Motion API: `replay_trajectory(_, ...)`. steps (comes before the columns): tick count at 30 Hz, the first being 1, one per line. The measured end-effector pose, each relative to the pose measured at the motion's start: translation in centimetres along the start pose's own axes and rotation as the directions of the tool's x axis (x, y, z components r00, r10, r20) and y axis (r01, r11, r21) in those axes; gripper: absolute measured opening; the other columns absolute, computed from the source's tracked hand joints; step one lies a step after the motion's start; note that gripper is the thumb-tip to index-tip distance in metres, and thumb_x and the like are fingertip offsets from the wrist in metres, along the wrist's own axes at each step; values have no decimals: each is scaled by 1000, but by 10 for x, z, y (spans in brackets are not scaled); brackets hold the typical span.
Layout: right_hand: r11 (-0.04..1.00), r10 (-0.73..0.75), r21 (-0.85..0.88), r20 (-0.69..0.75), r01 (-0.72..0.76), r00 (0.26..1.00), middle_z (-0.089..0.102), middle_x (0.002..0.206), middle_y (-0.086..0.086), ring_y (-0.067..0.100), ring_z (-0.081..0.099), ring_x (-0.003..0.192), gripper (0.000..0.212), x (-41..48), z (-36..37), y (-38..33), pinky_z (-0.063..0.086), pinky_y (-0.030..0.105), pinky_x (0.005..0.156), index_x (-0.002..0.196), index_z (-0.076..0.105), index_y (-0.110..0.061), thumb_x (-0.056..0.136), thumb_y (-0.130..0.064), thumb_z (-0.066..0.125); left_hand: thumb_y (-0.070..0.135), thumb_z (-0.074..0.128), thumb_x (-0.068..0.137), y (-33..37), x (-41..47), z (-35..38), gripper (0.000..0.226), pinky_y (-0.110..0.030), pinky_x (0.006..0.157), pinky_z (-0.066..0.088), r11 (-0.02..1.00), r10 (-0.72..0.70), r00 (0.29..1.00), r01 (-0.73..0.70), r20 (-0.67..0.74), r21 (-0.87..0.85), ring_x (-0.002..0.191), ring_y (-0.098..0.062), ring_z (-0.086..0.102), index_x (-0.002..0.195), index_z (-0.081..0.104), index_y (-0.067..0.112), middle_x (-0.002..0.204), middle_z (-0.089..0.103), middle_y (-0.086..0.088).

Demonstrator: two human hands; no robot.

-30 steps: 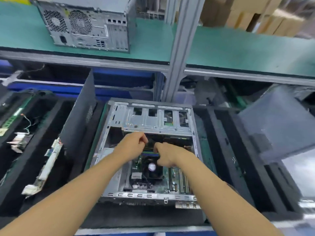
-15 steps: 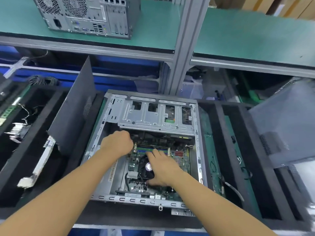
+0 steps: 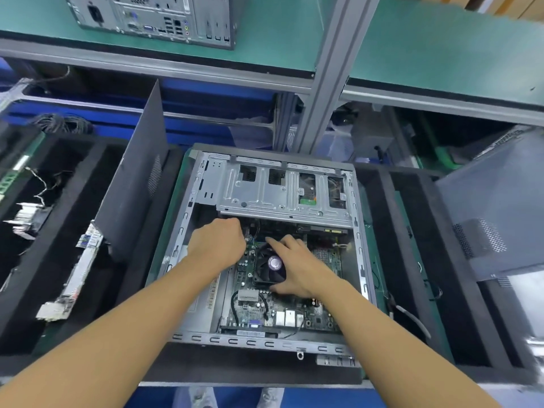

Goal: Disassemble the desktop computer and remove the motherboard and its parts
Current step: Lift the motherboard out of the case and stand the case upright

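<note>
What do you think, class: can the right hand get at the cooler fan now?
Probably yes: the case lies open, nothing covers the cooler fan, and the right hand spans it, thumb at its near edge.

- We see the left forearm [image 3: 132, 325] and the right forearm [image 3: 382, 328] uncovered, from the near side of the computer case [image 3: 265, 343] up to the wrists.
- Over that case, the left hand [image 3: 219, 242] and the right hand [image 3: 297, 266] are bare too.
- Below the case's near edge we make out two pale grey shoe tips [image 3: 203, 397] (too blurred for detail).
</note>
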State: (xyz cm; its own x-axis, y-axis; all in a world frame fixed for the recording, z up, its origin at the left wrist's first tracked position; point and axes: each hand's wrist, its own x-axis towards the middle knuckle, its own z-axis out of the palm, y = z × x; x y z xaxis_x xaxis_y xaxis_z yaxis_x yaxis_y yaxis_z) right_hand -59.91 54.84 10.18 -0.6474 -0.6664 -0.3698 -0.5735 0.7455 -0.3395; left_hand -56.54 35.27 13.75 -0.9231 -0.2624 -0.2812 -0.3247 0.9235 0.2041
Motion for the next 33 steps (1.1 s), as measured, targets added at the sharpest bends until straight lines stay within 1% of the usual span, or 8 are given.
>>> replay_trajectory(6, 977, 49, 210, -21, -43, 999, 30, 144, -1, 26, 31, 133, 108, 8, -4, 7, 32, 39, 113, 155, 14, -30, 72, -44, 81, 22, 39, 93, -1, -7, -1, 24, -39, 79, 52, 971, 207, 978, -210, 34, 113, 83, -21, 62, 100, 62, 24, 94, 67, 4)
replay_trajectory(10, 974, 66, 217, -16, -61, 998, 23, 155, 3, 31, 26, 139, 107, 12, -3, 12, 26, 40, 116, 155, 13, -33, 72, -42, 81, 18, 47, 89, 9, -22, 0, 17, -37, 78, 30, 730, 500, 843, -532, 195, 429, 75, -15, 52, 78, 58, 26, 82, 65, 9)
replay_trajectory(13, 969, 59, 241, -24, -52, 998, 24, 153, 2, 30, 26, 137, 107, 12, 0, 15, 25, 39, 115, 155, 14, -34, 73, -40, 82, 16, 49, 90, 22, -43, 9, 25, -38, 77, 21, 610, 492, 781, -625, 385, 487, 63, -15, 49, 65, 51, 21, 66, 56, 6)
replay_trajectory(15, 964, 67, 259, -17, -60, 998, 22, 155, 4, 31, 24, 139, 106, 12, 0, 16, 24, 40, 117, 155, 13, -34, 74, -41, 82, 14, 48, 92, 27, -50, 18, 25, -38, 81, 26, 633, 395, 783, -611, 480, 476, 66, -16, 50, 68, 49, 20, 71, 57, 3)
replay_trajectory(19, 959, 68, 278, -4, -64, 998, 17, 159, 4, 31, 20, 142, 103, 12, -1, 17, 21, 41, 118, 155, 13, -35, 77, -40, 80, 24, 47, 98, 32, -59, 27, 32, -40, 93, 35, 646, 313, 772, -600, 553, 472, 115, -25, 56, 128, 56, 19, 126, 56, -5)
replay_trajectory(21, 957, 66, 285, -16, -59, 998, 18, 158, 3, 30, 21, 142, 103, 12, -1, 16, 22, 40, 117, 155, 14, -35, 77, -40, 80, 25, 49, 98, 30, -60, 25, 38, -41, 96, 38, 678, 341, 767, -601, 543, 423, 121, -27, 50, 135, 51, 20, 131, 48, -7)
replay_trajectory(30, 965, 62, 260, -52, -47, 997, 28, 148, -4, 28, 31, 131, 105, 11, 6, 12, 32, 45, 113, 154, 19, -34, 71, -37, 84, 26, 42, 98, 38, -55, 21, 20, -38, 78, 51, 859, 279, 689, -490, 669, 147, 88, -28, 58, 90, 54, 13, 95, 57, -7)
replay_trajectory(33, 962, 60, 271, -66, -40, 996, 30, 145, -6, 26, 33, 128, 105, 11, 8, 14, 33, 44, 112, 153, 20, -34, 70, -37, 85, 45, 42, 99, 45, -55, 28, 38, -37, 76, 46, 864, 293, 679, -490, 673, 118, 91, -26, 59, 94, 61, 12, 97, 62, -5)
